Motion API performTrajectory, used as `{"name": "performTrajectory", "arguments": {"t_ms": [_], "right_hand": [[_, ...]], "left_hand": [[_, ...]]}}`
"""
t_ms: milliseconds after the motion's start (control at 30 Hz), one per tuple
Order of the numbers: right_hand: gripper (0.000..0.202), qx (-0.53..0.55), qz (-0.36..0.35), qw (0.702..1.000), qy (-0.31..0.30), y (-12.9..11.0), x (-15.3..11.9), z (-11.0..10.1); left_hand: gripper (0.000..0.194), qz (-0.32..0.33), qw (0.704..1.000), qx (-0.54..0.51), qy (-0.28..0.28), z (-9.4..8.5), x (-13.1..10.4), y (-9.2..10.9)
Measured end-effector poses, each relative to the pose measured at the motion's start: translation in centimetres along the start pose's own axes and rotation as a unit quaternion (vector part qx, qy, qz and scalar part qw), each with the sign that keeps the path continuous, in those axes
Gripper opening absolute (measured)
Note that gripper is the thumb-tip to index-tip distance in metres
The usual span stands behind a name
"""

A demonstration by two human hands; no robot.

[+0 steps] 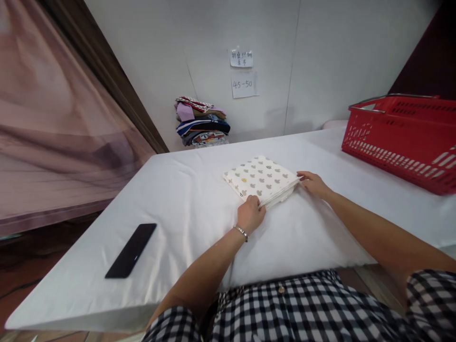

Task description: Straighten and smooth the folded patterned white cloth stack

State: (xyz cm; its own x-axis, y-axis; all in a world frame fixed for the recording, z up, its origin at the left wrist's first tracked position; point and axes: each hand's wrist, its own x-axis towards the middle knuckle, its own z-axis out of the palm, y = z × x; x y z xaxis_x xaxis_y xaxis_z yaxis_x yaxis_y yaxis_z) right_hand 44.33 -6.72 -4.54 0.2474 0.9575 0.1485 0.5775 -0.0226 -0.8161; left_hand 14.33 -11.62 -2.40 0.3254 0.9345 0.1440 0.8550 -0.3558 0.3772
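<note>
At the far left a pink curtain (64,118) hangs beside a darker brown drape (117,80), its lower part reaching close to the edge of the table (185,204), which is spread with a white cover. A black phone-like slab (131,251) lies flat on the left part of the table, well apart from the hands. Farther back, beyond the table's far edge, a pile of folded clothes (203,122) rises against the pale wall (320,61); the table edge hides its base. Just right of the pile, two handwritten paper notes (245,84) are stuck on the wall, one above the other.

Near the middle of the table lies the folded cloth (261,176), white with grey shapes and a yellow one, its layers showing along the near right side. The left hand (250,213), a bracelet (241,232) at its wrist, pinches the near corner between thumb and fingers, covering a little of it. The right hand (313,184) touches the right corner, fingers drawn narrow; I cannot tell whether it grips. Farther right, a red basket (402,142) with a metal handle stands on the table, apart from the cloth and the right hand.
</note>
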Motion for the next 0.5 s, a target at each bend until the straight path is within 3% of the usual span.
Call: {"name": "performTrajectory", "arguments": {"t_ms": [133, 333, 500], "right_hand": [[0.034, 0.021, 0.054, 0.998, 0.001, -0.72, 0.03, -0.08], [0.035, -0.102, -0.01, 0.994, -0.025, -0.57, 0.49, -0.02], [0.036, -0.062, -0.001, 0.996, -0.058, -0.26, 0.7, 0.15]], "left_hand": [[0.008, 0.004, 1.0, -0.003, -0.002, 0.03, -0.04, -0.07], [0.009, 0.002, 1.0, -0.005, -0.007, -0.22, -0.17, 0.01], [0.009, 0.005, 1.0, 0.007, -0.009, -0.15, -0.08, 0.04]]}}
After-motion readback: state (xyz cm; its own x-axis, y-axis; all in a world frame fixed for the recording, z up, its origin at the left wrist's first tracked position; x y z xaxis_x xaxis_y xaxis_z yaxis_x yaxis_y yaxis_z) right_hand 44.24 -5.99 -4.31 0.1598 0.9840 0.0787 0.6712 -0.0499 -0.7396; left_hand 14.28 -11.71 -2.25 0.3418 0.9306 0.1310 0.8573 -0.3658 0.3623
